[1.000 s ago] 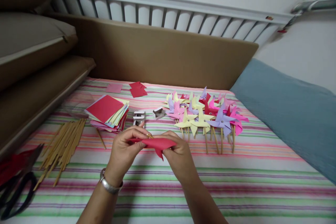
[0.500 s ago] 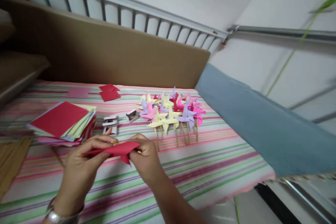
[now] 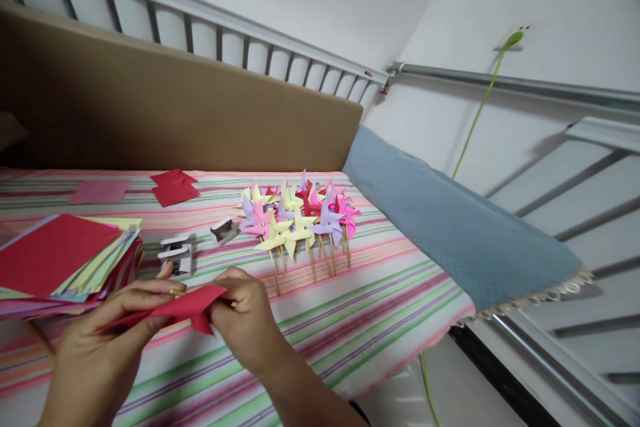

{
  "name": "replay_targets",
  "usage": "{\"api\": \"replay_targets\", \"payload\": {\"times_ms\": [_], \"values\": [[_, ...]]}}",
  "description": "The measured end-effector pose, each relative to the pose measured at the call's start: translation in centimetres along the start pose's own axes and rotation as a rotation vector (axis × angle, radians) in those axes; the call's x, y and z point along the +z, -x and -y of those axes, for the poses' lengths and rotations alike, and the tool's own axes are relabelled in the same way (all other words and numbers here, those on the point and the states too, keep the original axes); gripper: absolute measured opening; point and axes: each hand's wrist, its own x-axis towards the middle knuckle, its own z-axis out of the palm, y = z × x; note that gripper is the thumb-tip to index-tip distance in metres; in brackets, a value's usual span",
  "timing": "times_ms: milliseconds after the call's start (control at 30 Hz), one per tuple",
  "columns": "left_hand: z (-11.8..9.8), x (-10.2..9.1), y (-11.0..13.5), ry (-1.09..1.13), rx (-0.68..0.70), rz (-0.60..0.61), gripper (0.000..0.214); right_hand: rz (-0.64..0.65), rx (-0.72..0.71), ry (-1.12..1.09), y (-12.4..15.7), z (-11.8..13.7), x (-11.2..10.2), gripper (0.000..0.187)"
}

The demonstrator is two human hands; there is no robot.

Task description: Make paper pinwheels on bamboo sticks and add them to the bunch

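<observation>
Both my hands hold a folded red paper piece (image 3: 187, 307) low over the striped bedsheet (image 3: 350, 320). My left hand (image 3: 95, 353) pinches its left side, fingers closed, and a thin wooden stick tip shows at my fingertips. My right hand (image 3: 243, 317) grips the right side with fingers curled. A stack of coloured paper squares (image 3: 65, 257), red on top, lies just beyond my left hand. A cluster of finished paper pinwheels (image 3: 295, 217) on sticks lies further right.
Small white staple boxes (image 3: 176, 255) and another small box (image 3: 224, 229) sit behind my hands. Loose red paper (image 3: 173, 187) and a pink sheet (image 3: 100, 190) lie near the brown headboard (image 3: 175, 107). A blue cloth (image 3: 450, 227) covers the bed's right side; a green cable (image 3: 475, 120) hangs on the wall.
The view has swung right, so everything shifted left in the picture. My hands still hold the red paper; the stick bundle and scissors have left the view.
</observation>
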Motion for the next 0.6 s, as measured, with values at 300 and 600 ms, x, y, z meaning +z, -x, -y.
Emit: {"api": "replay_targets", "payload": {"times_ms": [300,600], "values": [[-1.1,-0.2,-1.1,0.129,-0.122,-0.011,0.022,0.031,-0.005,0.048,-0.2,-0.9,-0.6,0.03],[-1.6,-0.4,1.6,0.252,-0.251,-0.034,0.036,-0.019,0.117,0.297,7.1,-1.8,-4.5,0.014]]}}
